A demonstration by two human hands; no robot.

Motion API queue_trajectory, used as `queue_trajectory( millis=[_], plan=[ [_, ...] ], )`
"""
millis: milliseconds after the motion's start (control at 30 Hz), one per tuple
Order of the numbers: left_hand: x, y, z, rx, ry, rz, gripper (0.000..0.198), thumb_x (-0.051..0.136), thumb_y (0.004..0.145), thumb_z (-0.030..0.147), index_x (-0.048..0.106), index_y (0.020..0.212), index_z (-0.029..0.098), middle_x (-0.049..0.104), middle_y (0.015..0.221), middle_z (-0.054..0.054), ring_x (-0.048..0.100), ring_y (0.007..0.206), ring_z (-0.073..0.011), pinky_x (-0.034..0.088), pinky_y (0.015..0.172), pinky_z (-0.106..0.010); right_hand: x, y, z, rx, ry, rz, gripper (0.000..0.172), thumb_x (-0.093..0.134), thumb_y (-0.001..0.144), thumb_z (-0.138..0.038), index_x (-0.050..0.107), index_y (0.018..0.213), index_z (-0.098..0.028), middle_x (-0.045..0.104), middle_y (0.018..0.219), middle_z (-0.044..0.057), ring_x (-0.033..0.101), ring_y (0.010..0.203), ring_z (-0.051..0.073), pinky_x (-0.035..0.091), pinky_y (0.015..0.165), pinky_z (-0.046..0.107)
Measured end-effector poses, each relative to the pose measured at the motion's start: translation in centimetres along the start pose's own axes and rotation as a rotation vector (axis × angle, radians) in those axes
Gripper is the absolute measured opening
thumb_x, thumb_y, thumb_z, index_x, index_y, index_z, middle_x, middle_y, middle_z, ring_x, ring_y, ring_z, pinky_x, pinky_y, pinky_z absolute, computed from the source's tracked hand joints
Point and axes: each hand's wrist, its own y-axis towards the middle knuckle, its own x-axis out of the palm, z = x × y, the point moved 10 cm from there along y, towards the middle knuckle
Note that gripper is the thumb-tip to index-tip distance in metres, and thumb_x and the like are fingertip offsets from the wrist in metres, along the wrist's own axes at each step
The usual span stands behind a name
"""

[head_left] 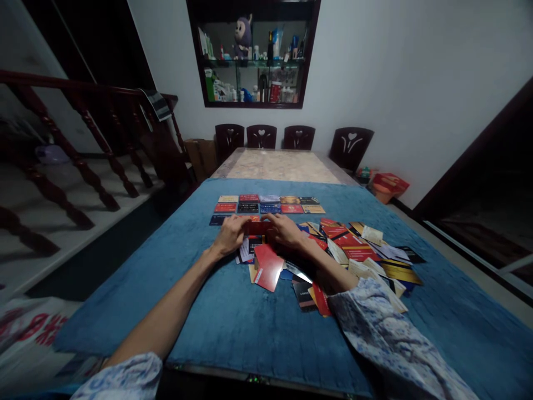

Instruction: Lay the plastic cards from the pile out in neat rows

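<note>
**Head view.** Both hands met over a blue cloth (250, 328). The left hand (230, 234) and the right hand (286, 229) each pinched one end of a red card (259, 227), holding it just above the cloth at the table's middle. I could read no print on it.

Just beyond the hands lay neat rows (266, 204) of cards set edge to edge in red, blue, black and tan, their lettering too small for me to read. A loose pile (362, 253) of overlapping cards spread to the right and under the right forearm, and it was likewise illegible.

The cloth covered the near part of a long table (277, 165), whose pale stone top showed bare at the far end. There, four dark chairs (261, 136) stood before a white wall (416, 66). Above them a niche (250, 104) held bottles and a purple plush toy (242, 34). A dark wooden railing (83, 87) ran on the left. A white bag (25, 333) at lower left bore red characters, cut off by the frame.
</note>
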Motion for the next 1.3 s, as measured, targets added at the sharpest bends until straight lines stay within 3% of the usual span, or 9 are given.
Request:
queue_trajectory(
  millis=[433,767,1067,1300],
  plan=[
    [0.8,-0.2,-0.8,-0.048,-0.002,-0.052,0.042,0.051,0.083,0.010,0.061,0.123,0.020,0.070,0.108,-0.007,0.059,0.100,-0.0244,0.043,0.090,-0.038,0.3,0.0,-0.5,-0.003,-0.053,-0.006,0.047,0.058,0.090,-0.019,0.055,0.137,-0.025,0.070,0.108,0.010,0.063,0.100,0.024,0.042,0.084,0.031],
    [1.0,-0.2,-1.0,-0.071,0.019,-0.049,0.041,0.052,0.088,0.015,0.060,0.127,0.019,0.071,0.111,-0.010,0.061,0.100,-0.0258,0.046,0.090,-0.041,0.8,0.0,-0.8,-0.055,-0.087,-0.027,0.055,0.058,0.086,-0.019,0.050,0.140,-0.023,0.066,0.121,0.012,0.057,0.111,0.027,0.040,0.088,0.037],
    [1.4,-0.2,-1.3,-0.077,-0.055,-0.067,0.054,0.062,0.083,0.019,0.054,0.136,0.018,0.065,0.126,-0.012,0.058,0.111,-0.0276,0.047,0.097,-0.045,1.0,0.2,-0.3,-0.053,-0.107,-0.011,0.060,0.061,0.088,-0.033,0.046,0.146,-0.021,0.058,0.119,0.014,0.049,0.109,0.028,0.040,0.087,0.038],
    [1.6,-0.4,-1.5,-0.063,-0.058,-0.092,0.055,0.063,0.084,0.023,0.053,0.137,0.017,0.063,0.124,-0.014,0.056,0.112,-0.0292,0.046,0.097,-0.048,1.0,0.1,-0.2,-0.055,-0.127,-0.034,0.061,0.061,0.088,-0.041,0.048,0.143,-0.017,0.059,0.121,0.015,0.048,0.112,0.028,0.038,0.090,0.039]
  ],
)
